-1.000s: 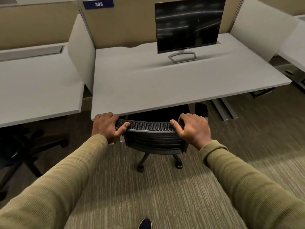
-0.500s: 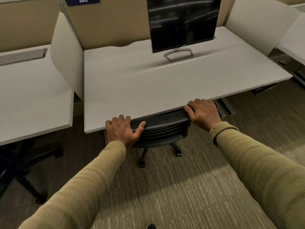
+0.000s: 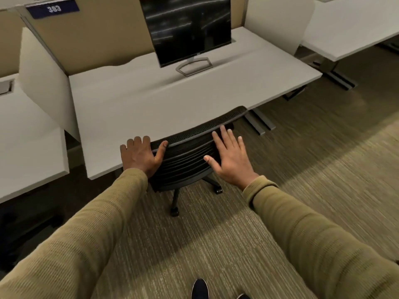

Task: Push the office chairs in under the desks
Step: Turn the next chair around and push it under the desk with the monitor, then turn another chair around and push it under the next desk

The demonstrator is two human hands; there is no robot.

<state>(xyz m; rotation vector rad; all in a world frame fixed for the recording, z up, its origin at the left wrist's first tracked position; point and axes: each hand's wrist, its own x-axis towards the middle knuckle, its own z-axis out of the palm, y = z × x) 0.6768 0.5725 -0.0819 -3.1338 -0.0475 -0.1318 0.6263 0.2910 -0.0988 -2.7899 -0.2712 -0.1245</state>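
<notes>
A black mesh-backed office chair (image 3: 187,156) stands tucked against the front edge of the white desk (image 3: 151,104), its seat hidden beneath the top and only the backrest and wheeled base showing. My left hand (image 3: 140,154) rests on the left end of the backrest's top rim, thumb hooked over the rim and fingers lying on the desk edge. My right hand (image 3: 230,156) is flat and spread, fingers apart, lying against or just off the right side of the backrest, gripping nothing.
A dark monitor (image 3: 187,29) stands at the back of the desk. White divider panels (image 3: 45,83) flank it, with neighbouring desks left (image 3: 26,147) and right (image 3: 345,29). Another dark chair base (image 3: 26,223) sits under the left desk. Carpet floor spreads behind me.
The chair has rolled further under the desk. My right hand has let go of the backrest rim and spread flat; my left hand has loosened from a full grip to a resting hold.
</notes>
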